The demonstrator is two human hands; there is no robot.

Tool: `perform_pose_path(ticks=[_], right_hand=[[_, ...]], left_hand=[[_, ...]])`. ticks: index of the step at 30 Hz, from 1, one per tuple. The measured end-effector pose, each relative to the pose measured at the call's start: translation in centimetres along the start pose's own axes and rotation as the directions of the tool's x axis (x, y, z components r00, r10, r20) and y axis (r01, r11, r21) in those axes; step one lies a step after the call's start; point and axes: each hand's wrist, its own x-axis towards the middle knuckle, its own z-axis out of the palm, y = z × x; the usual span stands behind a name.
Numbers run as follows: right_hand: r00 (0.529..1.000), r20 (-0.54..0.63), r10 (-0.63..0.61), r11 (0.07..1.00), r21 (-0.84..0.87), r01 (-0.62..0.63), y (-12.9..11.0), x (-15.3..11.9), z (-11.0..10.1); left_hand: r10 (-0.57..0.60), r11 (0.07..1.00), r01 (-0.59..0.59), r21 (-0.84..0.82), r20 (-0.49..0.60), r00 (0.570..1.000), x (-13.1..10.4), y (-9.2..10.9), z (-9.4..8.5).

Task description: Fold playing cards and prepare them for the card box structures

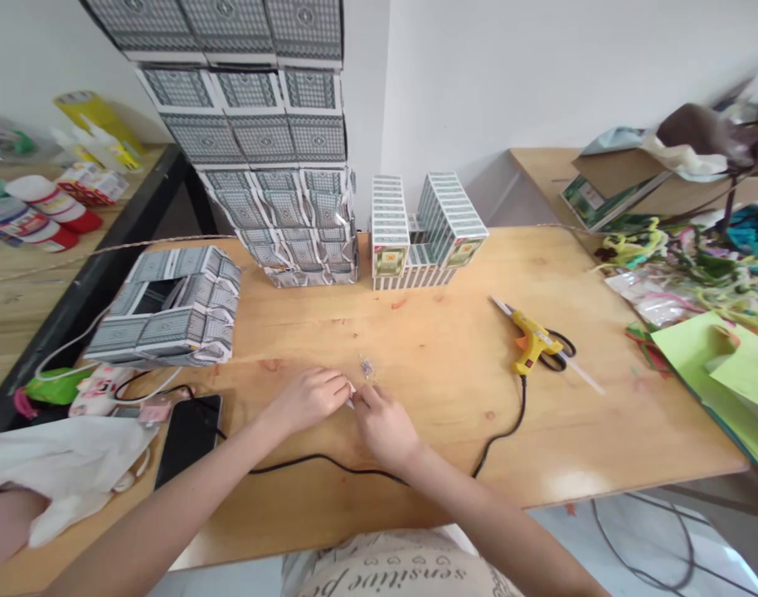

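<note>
Near the middle of the wooden table, my left hand and my right hand meet with fingers pinched on a small white piece. Most of that piece is hidden by the fingers. Just beyond them lies a little pile of tiny shiny bits. A yellow glue gun rests to the right, its black cord running toward my forearms. Behind my hands stand a tall stack of patterned card boxes and a smaller U-shaped box structure.
A patterned box block with a square opening and a black phone are on the left. Bottles stand on the side table. Green paper, colourful fuzzy strands and a cardboard box occupy the right.
</note>
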Motion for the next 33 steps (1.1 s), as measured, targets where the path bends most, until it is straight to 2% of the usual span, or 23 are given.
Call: perform_pose_path(ticks=[5, 8, 11, 14, 18, 22, 27, 30, 33], right_hand=[[0.983, -0.018, -0.183, 0.982, 0.035, 0.183, -2.6, 0.1, 0.9], [0.97, 0.019, -0.242, 0.97, 0.029, 0.242, -3.5, 0.4, 1.4], [0.977, 0.026, -0.21, 0.978, -0.002, 0.211, -2.8, 0.6, 1.4], [0.992, 0.005, -0.124, 0.992, -0.032, 0.124, -1.5, 0.4, 1.1], [0.997, -0.056, -0.055, 0.998, -0.032, 0.053, -0.7, 0.3, 0.9], [0.985, -0.088, -0.15, 0.989, -0.005, 0.15, -1.8, 1.3, 1.2], [0.966, 0.014, -0.258, 0.966, 0.011, 0.258, -3.4, 2.9, 1.8], [0.973, 0.051, -0.227, 0.974, 0.014, 0.226, -3.3, 3.1, 1.9], [0.989, 0.062, -0.135, 0.991, 0.016, 0.135, -2.5, 2.9, 1.6]], left_hand=[[0.004, 0.998, -0.003, 0.059, -0.022, 1.0, -3.7, 0.5, -1.7], [0.0, 0.997, 0.004, 0.072, -0.052, 0.999, -5.3, 0.7, -1.3], [0.007, 0.997, 0.0, 0.076, -0.09, 0.996, -4.9, 0.5, -0.1], [0.03, 0.998, -0.021, 0.054, -0.158, 0.987, -2.8, 0.2, 0.9], [0.044, 0.999, -0.04, 0.029, -0.144, 0.989, -1.4, -0.2, 0.8], [-0.035, 0.998, 0.038, 0.041, -0.075, 0.997, -3.5, -0.7, -0.3], [-0.144, 0.989, 0.144, -0.017, 0.013, 0.99, -6.8, -1.0, -0.1], [-0.157, 0.987, 0.157, -0.035, 0.012, 0.988, -6.6, -1.1, 0.8], [-0.125, 0.991, 0.124, -0.055, -0.01, 0.992, -5.0, -1.3, 1.5]])
